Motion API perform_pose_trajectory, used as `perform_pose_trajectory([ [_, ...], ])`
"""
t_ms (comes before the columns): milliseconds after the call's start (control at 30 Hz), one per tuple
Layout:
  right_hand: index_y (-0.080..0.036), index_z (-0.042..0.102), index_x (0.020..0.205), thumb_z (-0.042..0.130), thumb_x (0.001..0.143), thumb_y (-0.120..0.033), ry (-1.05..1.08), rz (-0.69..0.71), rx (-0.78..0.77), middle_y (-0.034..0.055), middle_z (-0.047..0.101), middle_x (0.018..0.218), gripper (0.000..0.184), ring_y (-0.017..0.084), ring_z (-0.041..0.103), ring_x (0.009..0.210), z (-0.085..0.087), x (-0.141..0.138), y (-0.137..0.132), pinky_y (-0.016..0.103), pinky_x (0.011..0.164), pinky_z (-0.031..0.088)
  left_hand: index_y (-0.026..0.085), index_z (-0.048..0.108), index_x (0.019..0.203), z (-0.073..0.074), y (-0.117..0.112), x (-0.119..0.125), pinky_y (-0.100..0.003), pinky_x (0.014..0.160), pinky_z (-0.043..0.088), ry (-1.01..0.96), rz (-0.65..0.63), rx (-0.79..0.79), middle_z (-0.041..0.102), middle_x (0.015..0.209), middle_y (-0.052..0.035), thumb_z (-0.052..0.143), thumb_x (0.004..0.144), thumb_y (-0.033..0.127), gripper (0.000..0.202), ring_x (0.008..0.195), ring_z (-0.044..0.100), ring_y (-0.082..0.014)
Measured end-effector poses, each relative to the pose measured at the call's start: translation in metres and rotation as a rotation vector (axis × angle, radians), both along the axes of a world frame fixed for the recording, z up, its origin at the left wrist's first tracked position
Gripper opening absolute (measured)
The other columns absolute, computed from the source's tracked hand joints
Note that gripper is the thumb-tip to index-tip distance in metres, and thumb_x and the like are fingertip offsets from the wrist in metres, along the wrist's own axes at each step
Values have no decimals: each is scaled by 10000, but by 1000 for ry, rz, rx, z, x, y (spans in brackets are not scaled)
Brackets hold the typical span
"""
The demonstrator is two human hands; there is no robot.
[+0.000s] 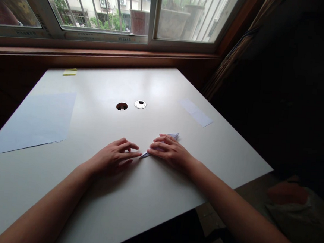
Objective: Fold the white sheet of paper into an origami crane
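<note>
A narrow piece of folded white paper (173, 136) lies slantwise on the white table, its pointed near end showing at the left and layered edges at the far right. My right hand (168, 150) lies over its middle, fingers curled down on the paper and hiding most of its folds. Beside the pointed end is my left hand (120, 155), its fingers apart and bent slightly. The index fingertip reaches the paper's tip; whether it presses on it I cannot tell. Nothing shows within the left hand's grasp.
On the white table (100, 124) are large paper sheets (47, 118) at left, a paper strip (195, 112) at right and a yellow sticky-note pad (69, 72) at the back. A round cable hole (122, 106) sits beside its loose cover (140, 105). A window (103, 12) stands behind.
</note>
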State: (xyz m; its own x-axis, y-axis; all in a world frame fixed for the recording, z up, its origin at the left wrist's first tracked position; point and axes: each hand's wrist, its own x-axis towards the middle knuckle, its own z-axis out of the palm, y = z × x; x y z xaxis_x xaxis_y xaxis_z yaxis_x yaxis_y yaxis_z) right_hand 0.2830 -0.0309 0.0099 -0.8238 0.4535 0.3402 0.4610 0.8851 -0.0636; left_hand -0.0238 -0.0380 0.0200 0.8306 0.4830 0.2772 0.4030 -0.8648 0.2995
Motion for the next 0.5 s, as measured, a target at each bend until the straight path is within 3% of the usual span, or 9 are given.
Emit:
perform_pose_trajectory([
  [300,-246,614,1329,470,1016,-155,30,54,-39,59,678,1228,356,185,524,1240,3,-3,2,478,1169,363,329,502,1440,0,-1,5,-375,908,518,100,-42,85,640,1278,-63,515,969,190,492,995,548,-216],
  [500,-243,621,1322,472,1014,-147,31,46,-51,49,684,1225,355,181,534,1224,1,-4,2,472,1171,360,320,550,1403,1,0,7,-344,883,525,48,-24,86,662,1230,-74,503,985,199,437,971,561,-195],
])
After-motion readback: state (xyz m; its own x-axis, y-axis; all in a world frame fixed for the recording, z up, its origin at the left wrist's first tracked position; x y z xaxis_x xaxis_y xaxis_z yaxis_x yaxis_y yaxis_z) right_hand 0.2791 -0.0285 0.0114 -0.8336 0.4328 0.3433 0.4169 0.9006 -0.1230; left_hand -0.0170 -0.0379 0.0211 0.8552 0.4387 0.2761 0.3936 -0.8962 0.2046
